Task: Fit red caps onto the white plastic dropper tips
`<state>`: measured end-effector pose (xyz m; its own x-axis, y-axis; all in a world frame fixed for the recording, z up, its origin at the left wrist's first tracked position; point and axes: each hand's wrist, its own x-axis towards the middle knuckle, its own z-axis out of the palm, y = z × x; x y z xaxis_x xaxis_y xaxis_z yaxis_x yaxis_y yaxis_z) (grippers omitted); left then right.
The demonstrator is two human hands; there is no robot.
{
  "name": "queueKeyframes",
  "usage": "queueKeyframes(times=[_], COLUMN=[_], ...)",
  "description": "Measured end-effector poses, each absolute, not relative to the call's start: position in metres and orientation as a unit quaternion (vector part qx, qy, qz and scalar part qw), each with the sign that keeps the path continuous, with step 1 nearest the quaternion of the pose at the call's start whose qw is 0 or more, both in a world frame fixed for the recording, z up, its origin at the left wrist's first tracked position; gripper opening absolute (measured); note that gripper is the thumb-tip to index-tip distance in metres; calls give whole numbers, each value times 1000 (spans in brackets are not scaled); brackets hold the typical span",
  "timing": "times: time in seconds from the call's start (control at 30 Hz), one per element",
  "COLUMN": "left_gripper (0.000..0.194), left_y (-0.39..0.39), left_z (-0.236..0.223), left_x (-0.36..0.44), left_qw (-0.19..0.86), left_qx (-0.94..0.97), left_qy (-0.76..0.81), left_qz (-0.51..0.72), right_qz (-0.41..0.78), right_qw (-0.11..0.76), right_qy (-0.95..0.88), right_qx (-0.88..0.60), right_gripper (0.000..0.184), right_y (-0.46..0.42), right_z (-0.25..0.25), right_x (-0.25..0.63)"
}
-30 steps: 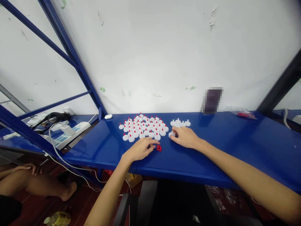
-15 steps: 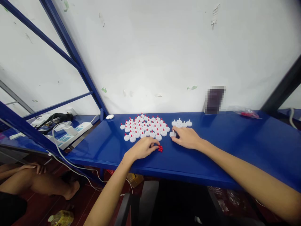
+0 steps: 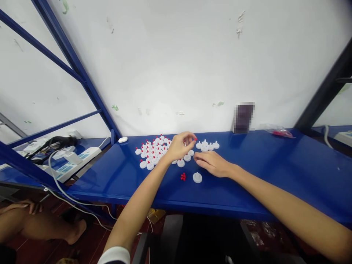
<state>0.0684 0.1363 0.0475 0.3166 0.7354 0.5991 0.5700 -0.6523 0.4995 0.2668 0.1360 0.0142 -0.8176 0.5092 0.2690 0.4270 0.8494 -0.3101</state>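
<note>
My left hand [image 3: 180, 146] is raised over the right side of a group of white round caps with red tips [image 3: 154, 150]. Thumb and forefinger pinch a small red tip [image 3: 195, 139]. Close by on the right, my right hand [image 3: 213, 163] rests low over the table, fingers bent and pressed together; whether anything is under the fingertips is hidden. One white cap with a bare spout [image 3: 197, 178] lies in front of it. Left of that cap sits a small pile of red tips [image 3: 183, 177]. Several white caps without red tips [image 3: 210, 146] stand behind my right hand.
The blue table [image 3: 261, 176] runs along a white wall. At the back are a white oval object [image 3: 123, 139], a pixelated dark rectangle [image 3: 244, 118] and a clear bag with red pieces [image 3: 280, 132]. Left are power strips [image 3: 77, 165], cables and a person's leg [image 3: 46, 223].
My left hand has risen from the red pile towards the back, now pinching a red tip. The white cap from my right fingers now appears to lie nearer me on the table. The view has shifted slightly.
</note>
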Motion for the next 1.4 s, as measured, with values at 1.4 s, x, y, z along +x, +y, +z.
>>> queueKeyframes(times=[1.4], left_gripper=[18], left_y=[161], left_z=[46], left_x=[-12], left_qw=[46], left_qx=[822], left_qy=[568], left_qz=[1], right_qz=[127], right_qw=[106], right_qy=[-938], right_qx=[-304], right_gripper=[34], right_y=[138], right_z=[10], right_x=[259])
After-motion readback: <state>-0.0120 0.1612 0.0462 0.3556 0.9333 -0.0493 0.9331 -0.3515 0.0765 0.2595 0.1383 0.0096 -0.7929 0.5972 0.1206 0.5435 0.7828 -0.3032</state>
